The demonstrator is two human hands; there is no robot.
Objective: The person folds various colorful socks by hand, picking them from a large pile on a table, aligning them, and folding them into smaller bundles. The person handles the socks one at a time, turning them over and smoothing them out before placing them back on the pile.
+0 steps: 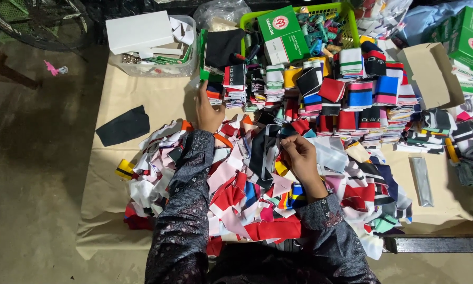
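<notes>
A big loose heap of coloured fabric pieces (pixel 247 194) lies in front of me on a table covered with brown paper (pixel 136 94). Beyond it stand neat stacks of folded striped fabric pieces (pixel 347 94). My left hand (pixel 207 111) reaches forward and touches the leftmost stack (pixel 214 94), fingers on its top piece. My right hand (pixel 301 155) rests on the heap and pinches a dark fabric strip (pixel 261 152) between thumb and fingers. Both arms wear dark patterned sleeves.
A clear plastic tub (pixel 186 63) with a white box sits at the back left. A green basket (pixel 320 9) holds a green-and-white carton. More green cartons and an open cardboard box (pixel 431 73) stand at right. A black fabric piece (pixel 123 125) lies at left.
</notes>
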